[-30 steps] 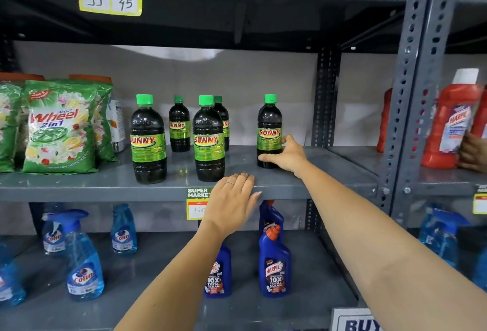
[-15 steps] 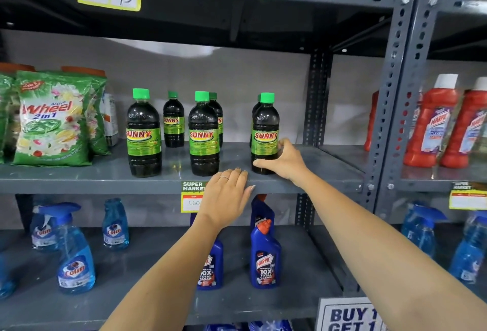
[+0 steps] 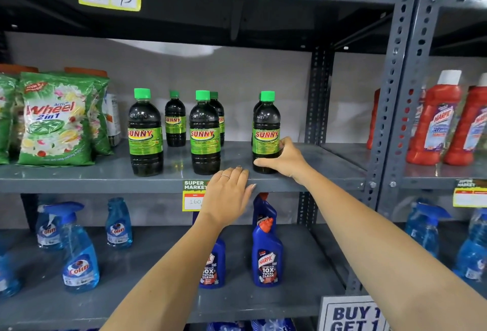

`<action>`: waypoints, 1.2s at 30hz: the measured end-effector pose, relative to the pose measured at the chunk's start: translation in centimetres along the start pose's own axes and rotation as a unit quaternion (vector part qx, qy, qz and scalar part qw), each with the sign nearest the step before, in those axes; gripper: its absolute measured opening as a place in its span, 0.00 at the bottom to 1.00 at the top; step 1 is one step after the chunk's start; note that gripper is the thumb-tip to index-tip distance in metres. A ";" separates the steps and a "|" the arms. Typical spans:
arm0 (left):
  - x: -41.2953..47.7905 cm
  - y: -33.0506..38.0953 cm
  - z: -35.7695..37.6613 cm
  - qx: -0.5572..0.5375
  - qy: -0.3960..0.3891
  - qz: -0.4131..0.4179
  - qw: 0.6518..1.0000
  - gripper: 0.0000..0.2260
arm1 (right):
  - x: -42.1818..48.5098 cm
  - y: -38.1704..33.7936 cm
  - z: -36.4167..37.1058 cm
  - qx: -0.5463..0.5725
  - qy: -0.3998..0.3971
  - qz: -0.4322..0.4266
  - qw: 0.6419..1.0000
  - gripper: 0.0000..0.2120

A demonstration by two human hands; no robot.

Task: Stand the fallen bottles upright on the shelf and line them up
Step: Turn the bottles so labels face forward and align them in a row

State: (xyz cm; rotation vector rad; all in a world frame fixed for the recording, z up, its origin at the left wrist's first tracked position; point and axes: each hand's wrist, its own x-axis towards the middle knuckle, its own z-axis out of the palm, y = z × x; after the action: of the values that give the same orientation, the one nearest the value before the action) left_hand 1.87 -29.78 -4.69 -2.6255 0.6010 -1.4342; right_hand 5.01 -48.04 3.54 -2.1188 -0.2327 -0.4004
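Note:
Several dark Sunny bottles with green caps stand upright on the middle shelf (image 3: pixel 79 176). Three are in the front row: a left bottle (image 3: pixel 145 133), a middle bottle (image 3: pixel 205 133) and a right bottle (image 3: pixel 265 130). Smaller-looking bottles stand behind, one at the back (image 3: pixel 175 119), another partly hidden behind the middle bottle, a third behind the right one. My right hand (image 3: pixel 286 159) grips the base of the right bottle. My left hand (image 3: pixel 228 193) rests flat on the shelf's front edge, fingers together, holding nothing.
Green Wheel detergent bags (image 3: pixel 55 119) fill the shelf's left end. Red Harpic bottles (image 3: pixel 434 119) stand in the bay to the right, past the grey upright (image 3: pixel 392 93). Blue Colin sprayers (image 3: pixel 79 251) and blue Harpic bottles (image 3: pixel 266 251) stand on the lower shelf.
My right hand has drawn the right bottle forward to the front row, and a bottle behind it has come into sight. The left hand stays on the shelf edge.

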 end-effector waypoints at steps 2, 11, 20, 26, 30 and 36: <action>0.0 0.0 -0.2 -0.017 -0.013 -0.004 1.000 0.22 | 0.1 0.0 -0.1 0.010 -0.012 0.002 1.000 0.39; 2.1 -2.3 -4.9 -0.143 0.233 -0.208 0.939 0.21 | -0.1 0.2 -1.5 0.072 -0.045 0.002 0.996 0.46; 4.1 -8.2 -2.7 -0.409 -0.045 -0.420 0.809 0.37 | 0.0 0.4 -0.7 0.013 -0.045 -0.035 0.998 0.36; 4.2 -8.0 -3.2 -0.418 -0.068 -0.374 0.825 0.33 | -0.1 0.3 -0.9 0.003 -0.044 -0.035 0.998 0.37; 4.0 -7.7 -3.4 -0.420 -0.059 -0.356 0.832 0.33 | -0.2 0.2 -0.9 0.009 -0.046 -0.034 0.998 0.37; 3.6 -8.0 -3.4 -0.434 -0.062 -0.343 0.831 0.34 | -0.3 0.4 -1.2 0.008 -0.041 -0.029 0.999 0.38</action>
State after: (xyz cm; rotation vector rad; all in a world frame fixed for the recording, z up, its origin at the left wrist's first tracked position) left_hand 3.16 -23.40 2.13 -3.9408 0.3309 -1.2660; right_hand 4.62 -49.26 3.77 -2.1188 -0.3444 -0.3457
